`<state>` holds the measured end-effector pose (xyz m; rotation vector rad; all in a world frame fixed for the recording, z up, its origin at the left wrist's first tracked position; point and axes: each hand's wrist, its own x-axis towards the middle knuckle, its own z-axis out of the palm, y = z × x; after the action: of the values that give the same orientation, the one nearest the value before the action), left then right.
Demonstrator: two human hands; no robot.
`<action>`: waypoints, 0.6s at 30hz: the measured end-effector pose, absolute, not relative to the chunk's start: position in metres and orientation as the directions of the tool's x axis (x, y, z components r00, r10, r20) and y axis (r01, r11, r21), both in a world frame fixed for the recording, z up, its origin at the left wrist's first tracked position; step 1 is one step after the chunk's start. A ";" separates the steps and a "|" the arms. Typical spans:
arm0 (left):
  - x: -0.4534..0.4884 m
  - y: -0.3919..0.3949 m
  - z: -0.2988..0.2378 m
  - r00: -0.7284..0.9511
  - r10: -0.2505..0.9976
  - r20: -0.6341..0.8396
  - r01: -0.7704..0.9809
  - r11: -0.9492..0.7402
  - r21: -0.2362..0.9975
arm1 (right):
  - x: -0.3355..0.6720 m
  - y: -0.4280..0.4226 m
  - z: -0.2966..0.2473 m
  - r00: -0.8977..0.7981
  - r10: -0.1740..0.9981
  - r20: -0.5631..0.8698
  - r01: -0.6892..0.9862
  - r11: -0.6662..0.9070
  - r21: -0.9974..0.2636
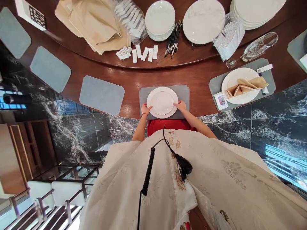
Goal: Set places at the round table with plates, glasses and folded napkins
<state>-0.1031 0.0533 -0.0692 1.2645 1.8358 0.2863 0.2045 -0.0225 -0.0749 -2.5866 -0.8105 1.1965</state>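
Both of my hands rest on the rim of a white ceramic plate, one on each side. My left hand, with a red thread bracelet on its wrist, grips the near left rim. My right hand grips the near right rim. The plate lies centred on a grey placemat at the edge of a curved dark wood table. Part of the rim is hidden under my fingers.
To the right, a white plate with a folded tan napkin sits on another grey placemat. Bare placemats lie left. Stacked plates, black chopsticks, white rests and tan napkins stand beyond.
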 end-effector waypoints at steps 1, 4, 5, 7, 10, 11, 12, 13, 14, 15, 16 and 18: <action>-0.105 0.054 -0.069 -0.100 0.848 -0.520 0.648 0.452 0.613 | 0.205 -0.022 -0.075 0.526 0.550 -0.649 0.410 -0.832 -0.373; -0.107 0.053 -0.066 -0.084 0.848 -0.524 0.646 0.446 0.619 | 0.205 -0.021 -0.075 0.522 0.551 -0.651 0.427 -0.830 -0.360; -0.107 0.053 -0.065 -0.085 0.846 -0.526 0.649 0.448 0.615 | 0.205 -0.021 -0.074 0.519 0.551 -0.653 0.434 -0.828 -0.354; -0.107 0.053 -0.063 -0.097 0.842 -0.531 0.667 0.450 0.593 | 0.204 -0.020 -0.072 0.512 0.555 -0.656 0.451 -0.823 -0.345; -0.106 0.054 -0.060 -0.104 0.838 -0.536 0.701 0.444 0.558 | 0.204 -0.021 -0.069 0.504 0.563 -0.655 0.474 -0.814 -0.335; -0.106 0.055 -0.059 -0.101 0.836 -0.539 0.708 0.441 0.551 | 0.204 -0.021 -0.068 0.505 0.562 -0.655 0.478 -0.814 -0.330; -0.106 0.055 -0.059 -0.101 0.834 -0.542 0.713 0.441 0.545 | 0.204 -0.021 -0.067 0.507 0.561 -0.654 0.481 -0.814 -0.325; -0.107 0.056 -0.059 -0.101 0.833 -0.545 0.715 0.442 0.542 | 0.204 -0.021 -0.066 0.508 0.561 -0.653 0.484 -0.814 -0.322; -0.107 0.056 -0.059 -0.103 0.832 -0.545 0.714 0.444 0.542 | 0.203 -0.022 -0.065 0.509 0.561 -0.653 0.487 -0.813 -0.319; -0.107 0.056 -0.059 -0.106 0.832 -0.544 0.712 0.445 0.543 | 0.203 -0.022 -0.065 0.509 0.561 -0.653 0.489 -0.813 -0.317; -0.108 0.055 -0.060 -0.109 0.834 -0.541 0.709 0.446 0.546 | 0.202 -0.022 -0.063 0.508 0.561 -0.654 0.491 -0.812 -0.315; -0.110 0.053 -0.060 -0.113 0.839 -0.533 0.703 0.446 0.554 | 0.200 -0.021 -0.060 0.506 0.565 -0.651 0.496 -0.809 -0.316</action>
<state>-0.1097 0.0532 -0.0600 1.3049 1.8616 0.2046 0.1996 -0.0210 -0.0605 -2.6493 -0.9357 1.1960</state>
